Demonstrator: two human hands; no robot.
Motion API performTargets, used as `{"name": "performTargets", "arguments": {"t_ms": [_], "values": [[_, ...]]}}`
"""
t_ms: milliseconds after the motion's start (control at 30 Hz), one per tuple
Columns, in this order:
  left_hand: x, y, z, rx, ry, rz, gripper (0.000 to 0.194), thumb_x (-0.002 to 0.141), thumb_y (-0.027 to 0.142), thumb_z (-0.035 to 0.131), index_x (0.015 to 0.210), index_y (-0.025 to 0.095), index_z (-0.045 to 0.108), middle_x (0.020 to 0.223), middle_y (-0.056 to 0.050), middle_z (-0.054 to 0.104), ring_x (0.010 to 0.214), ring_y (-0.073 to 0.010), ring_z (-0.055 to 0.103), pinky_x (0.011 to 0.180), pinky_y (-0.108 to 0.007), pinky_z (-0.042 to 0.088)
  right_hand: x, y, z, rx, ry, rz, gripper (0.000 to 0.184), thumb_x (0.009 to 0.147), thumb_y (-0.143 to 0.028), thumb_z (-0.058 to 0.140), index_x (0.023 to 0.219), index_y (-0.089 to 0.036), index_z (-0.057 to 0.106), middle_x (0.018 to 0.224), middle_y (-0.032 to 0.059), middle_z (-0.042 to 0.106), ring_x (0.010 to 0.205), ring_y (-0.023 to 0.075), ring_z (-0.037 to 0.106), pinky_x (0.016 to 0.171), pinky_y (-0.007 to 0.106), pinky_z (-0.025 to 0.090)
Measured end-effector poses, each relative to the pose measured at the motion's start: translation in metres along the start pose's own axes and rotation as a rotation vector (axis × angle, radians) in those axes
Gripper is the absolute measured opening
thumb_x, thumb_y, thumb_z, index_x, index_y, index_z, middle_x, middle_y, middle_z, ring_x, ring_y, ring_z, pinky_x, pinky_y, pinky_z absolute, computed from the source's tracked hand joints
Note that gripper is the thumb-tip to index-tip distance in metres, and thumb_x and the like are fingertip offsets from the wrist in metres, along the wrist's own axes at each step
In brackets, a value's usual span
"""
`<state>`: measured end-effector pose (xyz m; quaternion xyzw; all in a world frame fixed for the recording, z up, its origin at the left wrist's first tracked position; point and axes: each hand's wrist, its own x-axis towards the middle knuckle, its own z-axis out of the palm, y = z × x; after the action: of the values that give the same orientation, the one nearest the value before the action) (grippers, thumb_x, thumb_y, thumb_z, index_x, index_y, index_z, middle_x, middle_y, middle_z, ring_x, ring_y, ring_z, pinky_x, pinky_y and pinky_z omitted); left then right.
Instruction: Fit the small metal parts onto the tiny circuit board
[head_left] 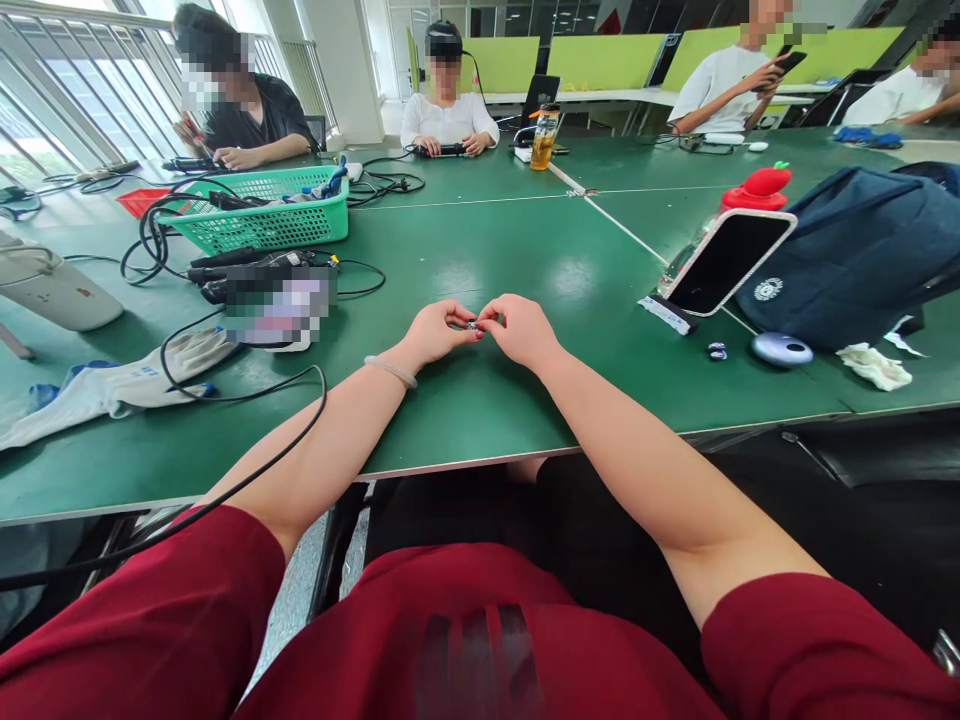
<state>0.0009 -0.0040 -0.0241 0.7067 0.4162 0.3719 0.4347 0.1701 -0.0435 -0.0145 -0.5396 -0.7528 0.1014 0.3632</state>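
Over the green table (480,420), my two hands meet fingertip to fingertip. A tiny dark and silvery piece (472,325) shows between them; it is too small for me to name. My left hand (439,330), with a pale bangle (391,372) on its wrist, pinches the piece between thumb and fingers. My right hand (521,328) is closed in a pinch at the piece's other side. Further right on the tabletop lie a small dark item with light spots (717,351) and a rounded lavender case (781,349).
To the right, a phone (729,262) leans before a red-lidded bottle (756,188) and navy backpack (847,250). On the left are gloves (142,375), a green basket (262,222) and black cables. One cable (247,480) crosses my left arm. Several people sit around the table.
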Motion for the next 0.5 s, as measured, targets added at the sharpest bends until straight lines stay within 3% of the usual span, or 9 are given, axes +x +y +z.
{"name": "performTargets", "arguments": {"t_ms": [267, 500], "values": [[-0.0008, -0.0004, -0.0009, -0.014, -0.003, -0.008, 0.035, 0.052, 0.025, 0.083, 0.079, 0.014, 0.064, 0.077, -0.004, 0.066, 0.075, -0.0144, 0.061, 0.079, -0.034, 0.048, -0.0007, 0.0015, 0.0005, 0.019, 0.011, 0.002, 0.012, 0.082, -0.024, 0.060, 0.079, -0.019, 0.070, 0.082, 0.0038, 0.064, 0.071, 0.0160, 0.053, 0.067, 0.030, 0.040], [-0.0023, 0.0053, -0.0015, -0.073, 0.057, -0.038, 0.034, 0.055, 0.022, 0.081, 0.083, 0.013, 0.064, 0.077, -0.003, 0.067, 0.075, -0.0141, 0.061, 0.078, -0.032, 0.048, 0.0006, 0.0064, -0.0005, 0.030, 0.009, 0.049, 0.017, 0.081, -0.026, 0.064, 0.095, -0.020, 0.072, 0.084, 0.0033, 0.064, 0.071, 0.0154, 0.053, 0.068, 0.030, 0.040]]}}
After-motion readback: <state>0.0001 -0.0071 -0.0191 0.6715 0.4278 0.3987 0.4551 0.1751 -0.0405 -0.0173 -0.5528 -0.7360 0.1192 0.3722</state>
